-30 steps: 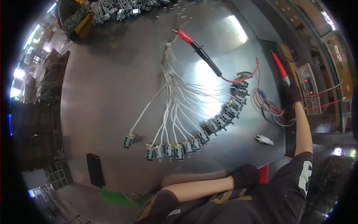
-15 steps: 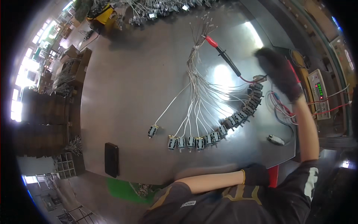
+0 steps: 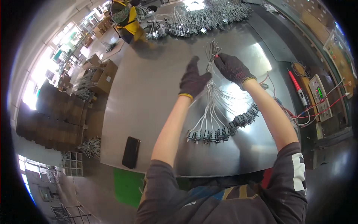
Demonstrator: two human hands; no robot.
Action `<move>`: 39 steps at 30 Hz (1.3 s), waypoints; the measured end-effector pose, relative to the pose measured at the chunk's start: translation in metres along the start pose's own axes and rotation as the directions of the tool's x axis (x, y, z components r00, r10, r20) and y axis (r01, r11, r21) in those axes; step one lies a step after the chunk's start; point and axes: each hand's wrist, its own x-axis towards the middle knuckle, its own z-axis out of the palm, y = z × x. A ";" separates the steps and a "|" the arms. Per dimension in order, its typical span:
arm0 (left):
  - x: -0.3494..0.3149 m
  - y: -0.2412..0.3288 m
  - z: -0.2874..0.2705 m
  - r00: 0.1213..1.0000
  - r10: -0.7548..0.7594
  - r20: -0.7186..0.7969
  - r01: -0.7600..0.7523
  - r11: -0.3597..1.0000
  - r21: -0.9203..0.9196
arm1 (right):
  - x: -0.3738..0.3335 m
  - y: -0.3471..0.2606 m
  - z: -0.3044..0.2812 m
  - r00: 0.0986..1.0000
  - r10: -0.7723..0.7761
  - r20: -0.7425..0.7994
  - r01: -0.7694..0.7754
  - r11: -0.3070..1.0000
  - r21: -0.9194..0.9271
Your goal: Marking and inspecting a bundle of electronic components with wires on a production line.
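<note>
White wiring (image 3: 211, 93) lies gathered on the metal table (image 3: 149, 78), fanning down to a row of small dark components (image 3: 209, 135). The hands are apart: the left hand (image 3: 194, 80) is spread just beside the wiring, while the right hand (image 3: 233, 70) curls at its loose ends (image 3: 212, 47) by a red tip (image 3: 216, 55), its grip hidden. The step looks like handling that tip, and the next move seems to call for steadying the wires.

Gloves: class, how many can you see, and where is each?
2: one dark glove on the left hand, left of the bunched wires; another glove on the right hand, right of them.
</note>
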 end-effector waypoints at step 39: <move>0.024 -0.124 0.053 0.789 -0.375 0.487 0.609 0.582 -0.539 | -0.058 0.117 -0.075 0.961 0.214 -0.177 -0.244 0.955 -0.170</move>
